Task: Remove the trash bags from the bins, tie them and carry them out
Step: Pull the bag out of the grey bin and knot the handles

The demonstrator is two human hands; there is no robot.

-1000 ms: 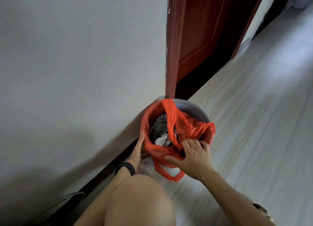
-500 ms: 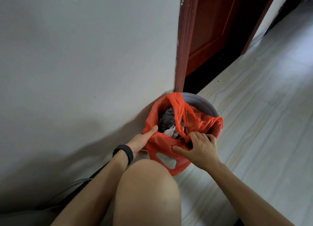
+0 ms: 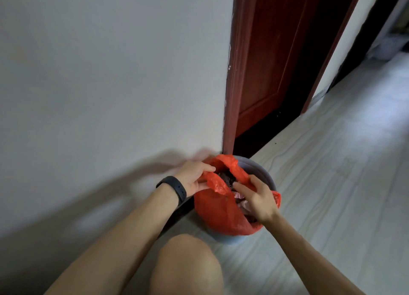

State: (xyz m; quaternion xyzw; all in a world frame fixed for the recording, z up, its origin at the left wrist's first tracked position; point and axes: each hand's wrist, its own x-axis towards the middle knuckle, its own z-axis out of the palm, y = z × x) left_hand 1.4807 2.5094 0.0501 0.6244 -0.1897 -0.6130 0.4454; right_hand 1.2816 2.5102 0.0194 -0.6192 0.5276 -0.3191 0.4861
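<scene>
A small grey bin (image 3: 263,173) stands on the floor against the wall beside a door frame. An orange-red plastic trash bag (image 3: 218,210) lines it and holds crumpled paper and dark rubbish. My left hand (image 3: 194,175), with a black band on its wrist, grips the bag's rim on the wall side. On the near right side, my right hand (image 3: 260,198) closes on the bag's edge, its fingers over the opening. The bag's far handle loop stands up between the hands. The bag sits inside the bin.
A white wall (image 3: 110,84) runs along the left. The dark red door and frame (image 3: 265,62) are just behind the bin. Pale wood-look floor (image 3: 332,173) stretches to the right. My bare knee (image 3: 188,263) is in front of the bin.
Both hands have shifted upward along the bag's rim. The left hand now grips the rim from above. The bag's edges are gathered higher over the bin.
</scene>
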